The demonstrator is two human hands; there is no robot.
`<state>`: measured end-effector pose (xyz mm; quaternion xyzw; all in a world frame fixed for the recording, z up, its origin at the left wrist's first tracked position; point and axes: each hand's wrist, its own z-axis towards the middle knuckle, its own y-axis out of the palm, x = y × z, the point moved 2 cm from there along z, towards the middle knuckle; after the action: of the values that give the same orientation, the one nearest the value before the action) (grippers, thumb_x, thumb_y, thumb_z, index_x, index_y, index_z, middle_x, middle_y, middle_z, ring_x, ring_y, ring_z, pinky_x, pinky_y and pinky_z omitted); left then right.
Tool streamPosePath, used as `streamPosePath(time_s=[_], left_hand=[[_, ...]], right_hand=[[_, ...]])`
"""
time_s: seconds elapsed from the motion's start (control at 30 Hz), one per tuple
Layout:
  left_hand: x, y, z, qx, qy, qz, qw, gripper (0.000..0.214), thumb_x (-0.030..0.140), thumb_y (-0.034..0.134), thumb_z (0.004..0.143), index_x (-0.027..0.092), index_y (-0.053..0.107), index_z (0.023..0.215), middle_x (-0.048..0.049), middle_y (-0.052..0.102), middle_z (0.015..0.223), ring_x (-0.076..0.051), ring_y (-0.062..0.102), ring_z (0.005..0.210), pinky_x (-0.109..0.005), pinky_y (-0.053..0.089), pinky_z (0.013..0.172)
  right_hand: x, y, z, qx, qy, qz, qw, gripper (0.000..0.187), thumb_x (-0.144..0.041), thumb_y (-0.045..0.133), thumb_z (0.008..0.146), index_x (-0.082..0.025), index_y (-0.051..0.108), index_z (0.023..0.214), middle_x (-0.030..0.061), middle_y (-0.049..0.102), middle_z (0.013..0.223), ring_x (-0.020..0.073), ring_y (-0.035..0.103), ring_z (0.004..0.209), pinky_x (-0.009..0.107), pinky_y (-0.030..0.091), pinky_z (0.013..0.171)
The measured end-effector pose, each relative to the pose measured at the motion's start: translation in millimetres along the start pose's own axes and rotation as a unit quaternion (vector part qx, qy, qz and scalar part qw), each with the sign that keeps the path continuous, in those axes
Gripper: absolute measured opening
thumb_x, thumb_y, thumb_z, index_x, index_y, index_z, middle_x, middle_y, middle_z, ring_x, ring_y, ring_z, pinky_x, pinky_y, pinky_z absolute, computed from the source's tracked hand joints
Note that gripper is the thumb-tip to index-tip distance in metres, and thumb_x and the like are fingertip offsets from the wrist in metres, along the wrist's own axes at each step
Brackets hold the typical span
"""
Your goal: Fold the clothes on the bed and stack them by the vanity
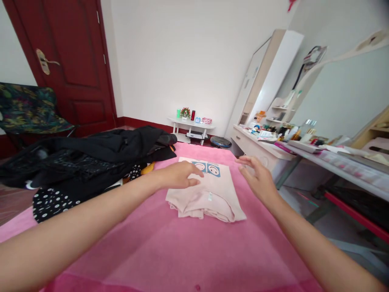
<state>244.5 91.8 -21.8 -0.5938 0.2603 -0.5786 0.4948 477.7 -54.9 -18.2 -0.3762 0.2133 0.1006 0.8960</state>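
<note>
A pale pink T-shirt [209, 190] lies folded into a rough rectangle on a pink cover [188, 251]. Its neckline faces me, and a blue print with cartoon faces shows at the far end. Over the shirt's left side is my left hand [182, 175], fingers apart and partly covering the print; whether it touches the cloth I cannot tell. My right hand [255, 176] is off to the right of the shirt, raised, with its fingers spread and nothing in them.
Dark clothes [106, 158] are heaped at the left, with a dotted black garment [54, 202] below. A white stand [193, 123] holds small items by the wall. To the right is a cluttered dressing table [270, 146]. A patterned chair [30, 107] stands before the red door [67, 52].
</note>
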Motion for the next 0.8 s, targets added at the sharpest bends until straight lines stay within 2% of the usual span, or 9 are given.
streamPosePath(time_s=[0.1, 0.2, 0.23, 0.3, 0.43, 0.57, 0.63, 0.7, 0.8], left_hand=[[-9, 34.6, 26, 0.098, -0.037, 0.036, 0.994, 0.048, 0.041, 0.042, 0.089, 0.025, 0.049, 0.133, -0.0039, 0.043, 0.142, -0.023, 0.038, 0.131, -0.036, 0.024, 0.11], [-39, 85.1, 29, 0.07, -0.123, 0.052, 0.989, 0.052, 0.051, 0.034, 0.091, 0.031, 0.041, 0.139, -0.0009, 0.025, 0.152, -0.027, 0.02, 0.14, -0.046, 0.014, 0.112], [-48, 97.8, 27, 0.056, -0.139, 0.051, 0.987, 0.052, 0.054, 0.031, 0.091, 0.034, 0.039, 0.139, 0.0005, 0.022, 0.153, -0.027, 0.016, 0.141, -0.048, 0.012, 0.112], [-59, 111.9, 25, 0.045, -0.148, 0.048, 0.987, 0.053, 0.057, 0.027, 0.092, 0.037, 0.037, 0.14, 0.0027, 0.018, 0.154, -0.026, 0.013, 0.142, -0.049, 0.009, 0.113], [-62, 110.9, 24, 0.049, -0.148, 0.048, 0.987, 0.055, 0.059, 0.025, 0.091, 0.037, 0.036, 0.14, 0.0033, 0.018, 0.154, -0.026, 0.013, 0.142, -0.047, 0.008, 0.113], [-63, 105.8, 23, 0.076, -0.143, 0.047, 0.986, 0.052, 0.055, 0.031, 0.091, 0.033, 0.042, 0.137, 0.0009, 0.025, 0.152, -0.024, 0.021, 0.139, -0.042, 0.014, 0.113], [-68, 102.8, 19, 0.13, -0.184, 0.054, 0.973, 0.051, 0.048, 0.038, 0.089, 0.028, 0.046, 0.135, -0.0042, 0.029, 0.15, -0.023, 0.028, 0.136, -0.036, 0.021, 0.111], [-76, 97.8, 13, 0.194, -0.261, 0.068, 0.943, 0.053, 0.045, 0.046, 0.085, 0.021, 0.047, 0.133, -0.0104, 0.035, 0.146, -0.025, 0.035, 0.132, -0.034, 0.028, 0.107], [-86, 88.1, 5, 0.224, -0.35, 0.08, 0.906, 0.065, 0.051, 0.054, 0.078, 0.016, 0.044, 0.131, -0.0157, 0.049, 0.132, -0.029, 0.046, 0.122, -0.036, 0.037, 0.098]], right_hand=[[-8, 49, 19, -0.033, -0.008, -0.065, 0.997, 0.043, -0.035, 0.041, 0.088, -0.02, 0.049, 0.128, 0.0085, 0.051, 0.135, 0.022, 0.044, 0.126, 0.039, 0.03, 0.106], [13, 111, -5, -0.19, 0.055, -0.14, 0.97, 0.051, -0.039, 0.038, 0.091, -0.025, 0.037, 0.14, 0.0063, 0.031, 0.15, 0.0246, 0.024, 0.138, 0.048, 0.019, 0.11], [21, 126, -15, -0.239, 0.067, -0.15, 0.957, 0.053, -0.042, 0.036, 0.092, -0.027, 0.034, 0.142, 0.0046, 0.025, 0.152, 0.025, 0.019, 0.14, 0.05, 0.017, 0.11], [34, 142, -29, -0.287, 0.076, -0.153, 0.942, 0.054, -0.047, 0.031, 0.093, -0.031, 0.028, 0.145, 0.0014, 0.016, 0.155, 0.0243, 0.012, 0.142, 0.052, 0.013, 0.111], [41, 141, -32, -0.282, 0.08, -0.133, 0.947, 0.054, -0.05, 0.03, 0.093, -0.034, 0.027, 0.145, -0.0013, 0.015, 0.155, 0.0223, 0.01, 0.142, 0.049, 0.009, 0.112], [43, 137, -29, -0.232, 0.08, -0.087, 0.966, 0.051, -0.047, 0.039, 0.09, -0.03, 0.041, 0.138, -0.0008, 0.029, 0.151, 0.0207, 0.022, 0.14, 0.042, 0.014, 0.113], [47, 136, -30, -0.185, 0.081, -0.04, 0.979, 0.047, -0.043, 0.044, 0.088, -0.024, 0.052, 0.13, 0.0023, 0.043, 0.143, 0.0191, 0.035, 0.133, 0.035, 0.023, 0.111], [53, 133, -32, -0.127, 0.1, 0.007, 0.987, 0.041, -0.037, 0.043, 0.086, -0.018, 0.059, 0.119, 0.0054, 0.057, 0.129, 0.0181, 0.049, 0.121, 0.03, 0.034, 0.105], [60, 122, -32, -0.038, 0.161, -0.008, 0.986, 0.038, -0.03, 0.039, 0.084, -0.016, 0.061, 0.111, 0.0075, 0.065, 0.115, 0.0194, 0.058, 0.109, 0.028, 0.041, 0.097]])
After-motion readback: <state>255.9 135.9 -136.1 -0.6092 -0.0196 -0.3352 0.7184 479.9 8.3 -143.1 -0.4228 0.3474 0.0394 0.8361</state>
